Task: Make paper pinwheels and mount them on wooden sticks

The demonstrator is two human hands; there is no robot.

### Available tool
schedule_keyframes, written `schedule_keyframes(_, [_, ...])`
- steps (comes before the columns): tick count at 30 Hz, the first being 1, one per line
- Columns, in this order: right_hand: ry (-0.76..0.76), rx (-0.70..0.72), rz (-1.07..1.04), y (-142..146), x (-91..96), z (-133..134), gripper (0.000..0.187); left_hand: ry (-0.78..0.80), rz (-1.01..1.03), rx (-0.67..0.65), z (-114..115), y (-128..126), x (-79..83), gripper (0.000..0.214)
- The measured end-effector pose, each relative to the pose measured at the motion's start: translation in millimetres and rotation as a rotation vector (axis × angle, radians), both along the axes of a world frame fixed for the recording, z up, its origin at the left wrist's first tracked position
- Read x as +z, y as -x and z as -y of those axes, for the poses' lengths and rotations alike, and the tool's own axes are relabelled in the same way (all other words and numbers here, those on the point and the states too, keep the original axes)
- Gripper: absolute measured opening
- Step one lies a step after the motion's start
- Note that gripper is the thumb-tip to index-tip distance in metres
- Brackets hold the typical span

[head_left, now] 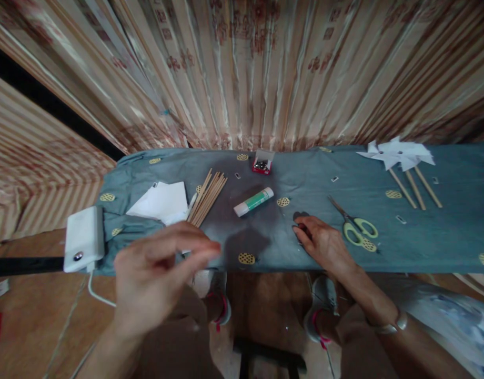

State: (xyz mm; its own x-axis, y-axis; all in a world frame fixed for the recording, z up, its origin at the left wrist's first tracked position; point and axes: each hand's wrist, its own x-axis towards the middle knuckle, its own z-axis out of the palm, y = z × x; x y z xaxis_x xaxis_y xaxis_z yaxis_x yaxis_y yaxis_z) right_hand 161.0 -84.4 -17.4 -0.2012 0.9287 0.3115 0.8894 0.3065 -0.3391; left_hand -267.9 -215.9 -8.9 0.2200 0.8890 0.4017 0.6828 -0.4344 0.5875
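My left hand (159,268) hovers blurred above the near edge of the blue cloth-covered board (423,231), fingers drawn together pointing right, close to the white paper sheets (161,202) and a bundle of wooden sticks (208,197). Whether it holds anything is unclear. My right hand (323,242) rests on the cloth with its fingertips pinched on something small and dark. A glue stick (253,202) lies between the hands, farther back. Green-handled scissors (356,226) lie just right of the right hand.
A small red box (261,164) sits at the back of the board. White paper pinwheels on sticks (402,158) lie at the far right. A white device with a cable (84,237) sits at the board's left end. Striped curtains hang behind.
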Motion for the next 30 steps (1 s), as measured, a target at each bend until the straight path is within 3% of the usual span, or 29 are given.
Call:
schedule_keyframes(2, [-0.001,0.001,0.003,0,0.7,0,0.026,0.026,-0.024,0.173,-109,-34,39.7,0.009])
schedule_keyframes(3, [-0.003,0.001,0.004,0,1.0,0,0.026,0.018,-0.044,0.230,-151,-45,53.6,0.012])
schedule_keyframes(4, [-0.005,0.002,0.006,0,1.3,0,0.026,0.004,-0.062,0.245,-181,-50,62.1,0.017])
schedule_keyframes(6, [-0.006,0.006,0.008,0,1.5,0,0.027,-0.041,-0.129,0.253,-207,-48,63.3,0.020])
schedule_keyframes(11, [0.008,-0.001,0.010,0,1.4,0,0.028,0.046,-0.222,0.262,-191,-17,27.5,0.027])
schedule_keyframes(14, [0.014,-0.008,0.002,0,2.0,0,0.027,0.073,-0.229,0.296,-194,-13,16.5,0.026])
schedule_keyframes(21, [0.021,-0.008,-0.009,1,2.2,1,0.028,0.112,-0.140,0.302,-199,-18,19.4,0.029])
schedule_keyframes(30, [0.052,-0.025,-0.033,0,2.1,2,0.025,0.173,-0.052,0.536,-198,-21,23.2,0.031])
